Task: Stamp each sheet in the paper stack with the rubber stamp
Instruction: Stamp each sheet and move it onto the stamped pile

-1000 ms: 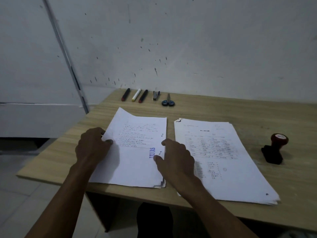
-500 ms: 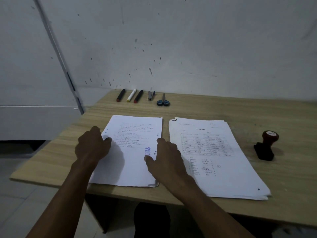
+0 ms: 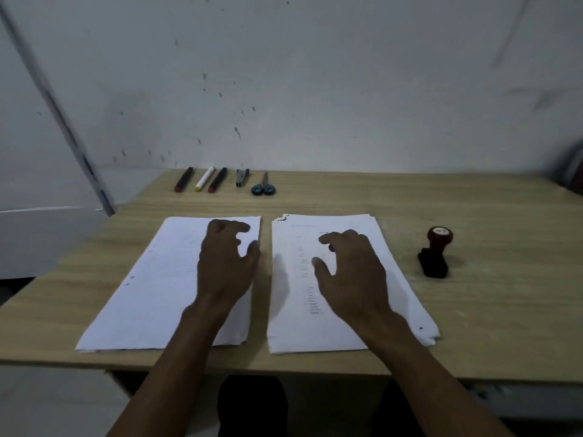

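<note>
Head view: nearest, two bare forearms reach forward over the front edge of the wooden counter (image 3: 473, 310). The left hand (image 3: 225, 266) is over the right part of the left paper pile (image 3: 151, 288), its fingers loosely curled and apart, pinching nothing; whether it touches the sheet cannot be told. The right hand (image 3: 353, 275) is over the middle of the right paper stack (image 3: 318, 329), fingers spread and bent, gripping nothing; contact with the printed top sheet is likewise unclear. The two piles lie side by side with a narrow strip of counter between them, their near edges close to the counter's front edge. To the right of the right stack, well apart from both hands, the rubber stamp (image 3: 437, 252) stands upright, red knob on top of a black base. Farther back, along the wall, lie three markers (image 3: 202, 179), a small dark pen-like item (image 3: 242, 177) and blue-handled scissors (image 3: 263, 186).
</note>
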{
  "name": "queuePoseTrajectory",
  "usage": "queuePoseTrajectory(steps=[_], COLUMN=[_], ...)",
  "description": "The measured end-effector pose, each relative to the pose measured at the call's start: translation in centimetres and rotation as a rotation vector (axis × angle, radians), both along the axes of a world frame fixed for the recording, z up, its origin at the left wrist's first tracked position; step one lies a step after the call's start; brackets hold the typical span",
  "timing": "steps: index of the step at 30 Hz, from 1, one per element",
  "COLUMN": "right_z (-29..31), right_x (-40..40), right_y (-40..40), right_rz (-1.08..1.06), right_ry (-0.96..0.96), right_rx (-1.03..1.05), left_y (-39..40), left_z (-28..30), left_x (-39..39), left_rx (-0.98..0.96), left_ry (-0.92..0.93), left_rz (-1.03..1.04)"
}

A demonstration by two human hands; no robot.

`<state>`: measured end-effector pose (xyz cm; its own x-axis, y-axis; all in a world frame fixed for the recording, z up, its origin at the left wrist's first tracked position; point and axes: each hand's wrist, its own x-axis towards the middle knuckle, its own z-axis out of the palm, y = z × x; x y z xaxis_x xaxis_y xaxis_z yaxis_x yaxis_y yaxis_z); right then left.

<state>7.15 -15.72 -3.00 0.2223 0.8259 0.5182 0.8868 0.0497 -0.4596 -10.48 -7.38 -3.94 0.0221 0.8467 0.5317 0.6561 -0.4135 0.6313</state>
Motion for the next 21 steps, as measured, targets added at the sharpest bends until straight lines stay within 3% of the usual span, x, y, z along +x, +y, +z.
queuePoseTrajectory(steps=[5,10,17,21], right_z=[-0.5,0.5,1.4,1.1], right_x=[6.7,11.6,15.6,15.9], right_y=[-0.9,-1.7,-1.4,-1.1], right_rz=[-0.097,-0.422,-0.555,-0.539], right_ry=[-0.019,0.043,0.082,0.076], right_rx=[0.137,0.175,-0.221,-0.275], left_y=[-0.7,-0.6,0.2,0.5], left_z=[-0.4,-0.6,-2.0,-2.7], left_x=[6.3,9.6,10.7,10.8], left_rx=[0.038,0.041,0.035,0.028], left_ry=[0.033,0.041,0.042,0.059], left_rz=[-0.243,-0.339,-0.335,-0.323])
